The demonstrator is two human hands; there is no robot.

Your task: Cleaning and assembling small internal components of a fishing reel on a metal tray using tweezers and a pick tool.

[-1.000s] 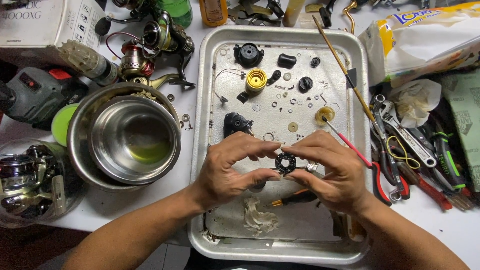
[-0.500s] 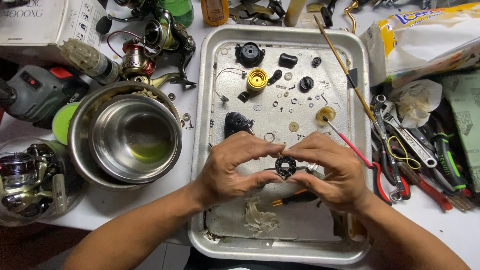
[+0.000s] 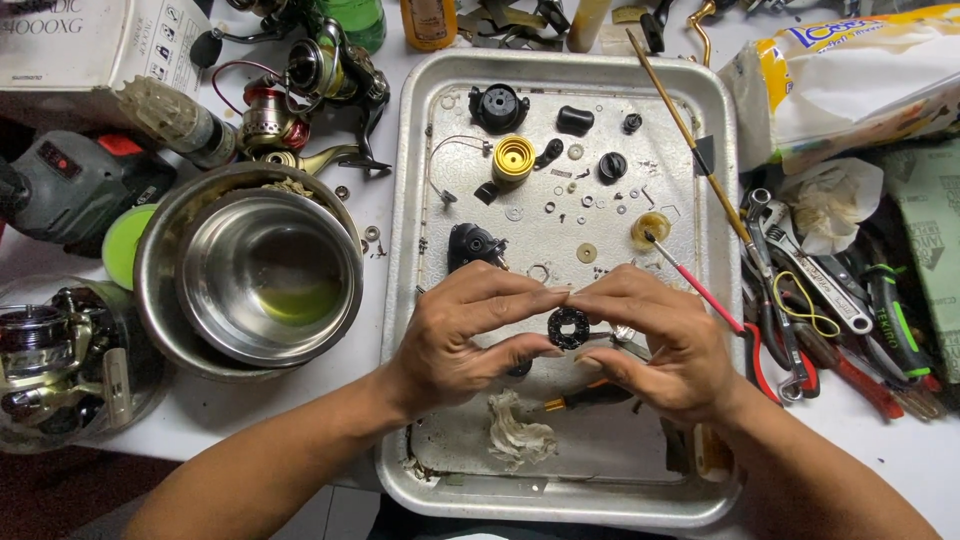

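Head view, looking straight down at a white tabletop [image 3: 900, 450] that's pretty much buried in reel parts and tools. Can't see anything of the room past it.

Landmark is the metal tray [image 3: 400, 250] in the middle. Over its lower half both hands meet: the left hand [image 3: 465, 335] and right hand [image 3: 655, 335] each pinch a small black toothed ring [image 3: 568, 328] between thumb and fingertips, fingers curled in close, so the ring sits right between them just above the tray floor.

Counting what's in the tray: one yellow spool [image 3: 513, 158], one black round cap [image 3: 498, 105], one dark reel body [image 3: 475, 245] just above the left hand, one crumpled rag [image 3: 515, 430] below the hands, and a scatter of tiny washers and screws too small to count. One thin brush [image 3: 680, 120] lies across the tray's right rim.

Left of the tray: two nested steel bowls [image 3: 265, 275], one clear tub [image 3: 60, 360] with a reel inside, one power drill [image 3: 70, 185].

Packages: a white printed box [image 3: 90, 45] at the upper left of the tray, and a yellow-and-white plastic bag [image 3: 850, 80] at the upper right. A pile of wrenches and pliers [image 3: 810, 290] lies right of the tray.
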